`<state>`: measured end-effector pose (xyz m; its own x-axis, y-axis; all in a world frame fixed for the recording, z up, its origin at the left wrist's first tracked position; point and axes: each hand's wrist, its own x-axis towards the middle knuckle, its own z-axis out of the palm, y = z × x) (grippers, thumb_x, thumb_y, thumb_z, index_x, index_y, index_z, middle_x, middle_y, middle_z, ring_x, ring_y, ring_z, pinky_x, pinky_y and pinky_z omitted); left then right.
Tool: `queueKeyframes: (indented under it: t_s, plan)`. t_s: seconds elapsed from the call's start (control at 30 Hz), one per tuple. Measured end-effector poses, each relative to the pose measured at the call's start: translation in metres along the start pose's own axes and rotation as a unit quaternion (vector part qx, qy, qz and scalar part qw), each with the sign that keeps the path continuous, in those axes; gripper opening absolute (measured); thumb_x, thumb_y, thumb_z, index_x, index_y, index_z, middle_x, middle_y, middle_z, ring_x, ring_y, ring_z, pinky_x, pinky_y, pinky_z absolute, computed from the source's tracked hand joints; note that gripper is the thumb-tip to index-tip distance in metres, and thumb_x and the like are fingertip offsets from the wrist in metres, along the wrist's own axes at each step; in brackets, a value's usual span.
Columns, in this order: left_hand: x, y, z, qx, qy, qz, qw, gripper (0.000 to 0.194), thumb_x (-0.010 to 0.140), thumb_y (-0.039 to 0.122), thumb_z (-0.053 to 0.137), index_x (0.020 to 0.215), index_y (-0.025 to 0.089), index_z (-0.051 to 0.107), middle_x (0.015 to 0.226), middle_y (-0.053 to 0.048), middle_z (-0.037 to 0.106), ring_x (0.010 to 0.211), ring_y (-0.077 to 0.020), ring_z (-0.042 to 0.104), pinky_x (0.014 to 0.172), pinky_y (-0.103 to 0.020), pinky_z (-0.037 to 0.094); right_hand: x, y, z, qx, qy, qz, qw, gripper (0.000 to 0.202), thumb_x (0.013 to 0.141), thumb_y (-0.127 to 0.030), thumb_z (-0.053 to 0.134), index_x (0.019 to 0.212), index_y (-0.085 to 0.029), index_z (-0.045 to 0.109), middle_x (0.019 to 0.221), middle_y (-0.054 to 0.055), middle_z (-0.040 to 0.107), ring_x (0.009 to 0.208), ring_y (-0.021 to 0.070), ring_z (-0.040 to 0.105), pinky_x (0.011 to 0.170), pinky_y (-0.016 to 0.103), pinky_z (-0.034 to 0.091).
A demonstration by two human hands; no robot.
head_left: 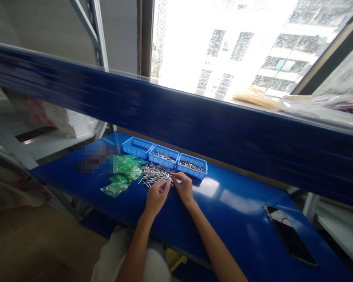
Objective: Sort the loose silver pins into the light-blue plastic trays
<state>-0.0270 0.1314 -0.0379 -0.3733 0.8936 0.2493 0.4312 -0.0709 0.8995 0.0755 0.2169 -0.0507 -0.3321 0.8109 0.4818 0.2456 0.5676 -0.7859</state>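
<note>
A loose pile of thin silver metal rods [156, 174] lies on the blue table, their exact kind too small to tell. At its near edge is my left hand [157, 196], fingers curled together in a pinch. My right hand [184, 187] pinches close beside it, at the pile's right end, fingertips nearly meeting the left ones. Whatever is between the fingers is too small to make out. Behind the pile stand a blue bin [164, 149] holding some silver rods and another blue bin [206, 167] with silver and yellowish rods.
A third blue bin [124, 147] stands at the left of the row. Green-tinted plastic bags [122, 176] lie left of the pile, beside a blurred patch. A phone [291, 235] rests on the table [238, 231] at the right. A blue shelf beam [176, 103] crosses above.
</note>
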Motion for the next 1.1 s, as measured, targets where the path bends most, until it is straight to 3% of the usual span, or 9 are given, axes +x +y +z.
queueKeyframes:
  t_s: [0.1, 0.23, 0.37, 0.5, 0.63, 0.83, 0.97, 1.1]
  plan:
    - [0.000, -0.001, 0.000, -0.007, 0.029, -0.019, 0.999, 0.029, 0.080, 0.038, 0.044, 0.092, 0.021, 0.064, 0.087, -0.002, 0.062, 0.046, -0.0063, 0.049, 0.045, -0.019, 0.038, 0.003, -0.005, -0.001, 0.095, 0.036, 0.081, 0.992, 0.029, 0.073, -0.040, 0.057, 0.089, -0.017, 0.066, 0.084, 0.007, 0.066, 0.074, 0.0189, 0.062, 0.047, 0.024, 0.049]
    - [0.001, -0.003, 0.000, -0.030, 0.052, -0.045, 0.997, 0.036, 0.077, 0.043, 0.049, 0.103, 0.022, 0.060, 0.085, -0.002, 0.063, 0.043, -0.0066, 0.048, 0.043, -0.019, 0.038, 0.006, -0.012, -0.002, 0.190, 0.034, 0.164, 0.967, 0.042, 0.066, -0.044, 0.063, 0.096, -0.015, 0.062, 0.078, 0.006, 0.066, 0.063, 0.0178, 0.062, 0.038, 0.021, 0.044]
    - [0.001, -0.004, 0.000, -0.055, 0.067, -0.040, 0.995, 0.035, 0.073, 0.046, 0.054, 0.092, 0.018, 0.063, 0.084, -0.004, 0.063, 0.042, -0.0071, 0.049, 0.043, -0.021, 0.039, 0.005, -0.018, 0.001, 0.227, 0.011, 0.170, 0.959, 0.038, 0.065, -0.044, 0.065, 0.090, -0.015, 0.064, 0.068, 0.005, 0.066, 0.056, 0.0151, 0.060, 0.037, 0.019, 0.040]
    - [0.001, -0.002, -0.002, -0.088, 0.098, -0.031, 0.991, 0.032, 0.073, 0.045, 0.054, 0.080, 0.016, 0.064, 0.084, -0.004, 0.062, 0.041, -0.0060, 0.050, 0.043, -0.021, 0.040, 0.003, -0.022, 0.003, 0.245, -0.007, 0.168, 0.955, 0.035, 0.067, -0.043, 0.063, 0.088, -0.015, 0.065, 0.072, 0.006, 0.066, 0.057, 0.0142, 0.059, 0.037, 0.019, 0.039]
    - [0.002, 0.000, -0.007, -0.136, 0.145, -0.056, 0.978, 0.035, 0.072, 0.046, 0.055, 0.084, 0.015, 0.064, 0.090, -0.005, 0.061, 0.041, -0.0055, 0.049, 0.041, -0.020, 0.039, 0.001, -0.025, 0.003, 0.224, -0.026, 0.170, 0.959, 0.031, 0.066, -0.042, 0.064, 0.081, -0.015, 0.067, 0.065, 0.004, 0.064, 0.056, 0.0137, 0.058, 0.037, 0.018, 0.039]
    - [0.002, -0.002, -0.010, -0.175, 0.222, -0.107, 0.953, 0.041, 0.068, 0.048, 0.058, 0.087, 0.012, 0.062, 0.090, -0.007, 0.061, 0.043, -0.0051, 0.048, 0.040, -0.019, 0.038, -0.005, -0.033, 0.006, 0.192, -0.125, 0.151, 0.962, 0.030, 0.062, -0.043, 0.067, 0.073, -0.015, 0.068, 0.059, 0.002, 0.063, 0.050, 0.0127, 0.056, 0.038, 0.019, 0.038]
    - [0.003, -0.002, -0.011, -0.171, 0.224, -0.099, 0.954, 0.040, 0.067, 0.049, 0.059, 0.082, 0.012, 0.063, 0.092, -0.008, 0.060, 0.043, -0.0052, 0.048, 0.041, -0.020, 0.038, -0.003, -0.035, 0.004, 0.214, -0.105, 0.170, 0.956, 0.031, 0.065, -0.045, 0.064, 0.074, -0.015, 0.065, 0.061, 0.001, 0.061, 0.049, 0.0105, 0.054, 0.037, 0.018, 0.037]
    - [0.003, -0.003, -0.007, -0.147, 0.149, -0.076, 0.975, 0.037, 0.067, 0.049, 0.059, 0.079, 0.014, 0.063, 0.092, -0.007, 0.060, 0.043, -0.0058, 0.049, 0.041, -0.020, 0.039, 0.001, -0.031, 0.001, 0.238, -0.063, 0.196, 0.949, 0.033, 0.066, -0.047, 0.062, 0.077, -0.016, 0.064, 0.065, 0.001, 0.059, 0.048, 0.0083, 0.050, 0.037, 0.018, 0.036]
